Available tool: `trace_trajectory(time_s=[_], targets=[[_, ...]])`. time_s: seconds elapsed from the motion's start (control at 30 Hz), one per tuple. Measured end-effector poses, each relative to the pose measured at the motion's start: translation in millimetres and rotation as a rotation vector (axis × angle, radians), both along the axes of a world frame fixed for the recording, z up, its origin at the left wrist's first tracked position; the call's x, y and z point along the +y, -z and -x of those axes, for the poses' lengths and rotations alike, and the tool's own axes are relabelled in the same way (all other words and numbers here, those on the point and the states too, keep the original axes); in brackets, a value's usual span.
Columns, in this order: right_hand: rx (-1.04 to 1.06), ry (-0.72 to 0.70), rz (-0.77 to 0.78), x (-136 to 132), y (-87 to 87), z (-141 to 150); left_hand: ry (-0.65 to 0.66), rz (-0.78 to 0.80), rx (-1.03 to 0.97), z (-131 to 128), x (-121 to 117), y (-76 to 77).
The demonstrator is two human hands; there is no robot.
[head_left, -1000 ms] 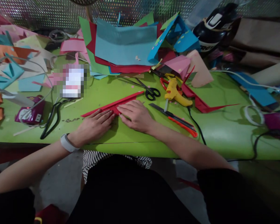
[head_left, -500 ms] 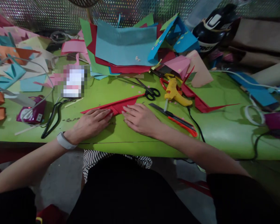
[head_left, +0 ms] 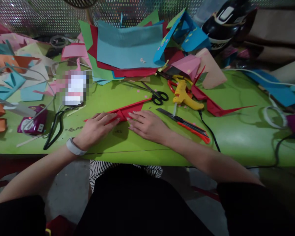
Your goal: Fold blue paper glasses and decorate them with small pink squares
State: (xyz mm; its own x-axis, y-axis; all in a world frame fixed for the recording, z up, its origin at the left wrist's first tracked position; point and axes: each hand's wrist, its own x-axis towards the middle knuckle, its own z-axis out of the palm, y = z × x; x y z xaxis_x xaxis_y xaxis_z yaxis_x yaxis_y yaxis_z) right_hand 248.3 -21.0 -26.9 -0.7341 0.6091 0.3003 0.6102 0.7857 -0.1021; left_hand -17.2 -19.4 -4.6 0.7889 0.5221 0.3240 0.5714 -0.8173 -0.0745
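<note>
A folded strip of red paper (head_left: 124, 113) lies slantwise on the green table in the head view. My left hand (head_left: 95, 127) rests flat on its left part, fingers stretched to the right and covering some of it. Against the lower right edge of the strip, my right hand (head_left: 147, 126) lies with its fingers extended and slightly apart. Black-handled scissors (head_left: 159, 97) sit just past the strip's right tip. To the right of my right hand are a utility knife (head_left: 186, 126) with an orange and black body and a yellow glue gun (head_left: 184, 96).
Stacked coloured sheets (head_left: 130, 46) stand at the back. On the left are a blurred-out phone (head_left: 76, 88), a purple power adapter (head_left: 33, 121) with cables, and several folded papers. A folded red paper piece (head_left: 216, 109) and a black bottle (head_left: 221, 29) are on the right.
The camera view has shifted slightly. My left hand has turned a little, its wrist now further right; my right hand stays nearly in place on the red paper.
</note>
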Motion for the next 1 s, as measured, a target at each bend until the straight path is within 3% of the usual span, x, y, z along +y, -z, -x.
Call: trace_trajectory(time_s=[0.37,0.57,1.0], targets=[[0.030,0.018,0.066,-1.0,0.4,0.7,0.036,0.032,0.098,-1.3,-8.9,-1.4],[0.025,0.021,0.036,-1.2,-1.4,0.4,0.003,0.151,0.106,-2.9,-15.4,-1.7],[0.003,0.023,0.047,-0.6,-2.9,-0.6,0.030,0.247,0.119,1.0,-11.6,1.4]])
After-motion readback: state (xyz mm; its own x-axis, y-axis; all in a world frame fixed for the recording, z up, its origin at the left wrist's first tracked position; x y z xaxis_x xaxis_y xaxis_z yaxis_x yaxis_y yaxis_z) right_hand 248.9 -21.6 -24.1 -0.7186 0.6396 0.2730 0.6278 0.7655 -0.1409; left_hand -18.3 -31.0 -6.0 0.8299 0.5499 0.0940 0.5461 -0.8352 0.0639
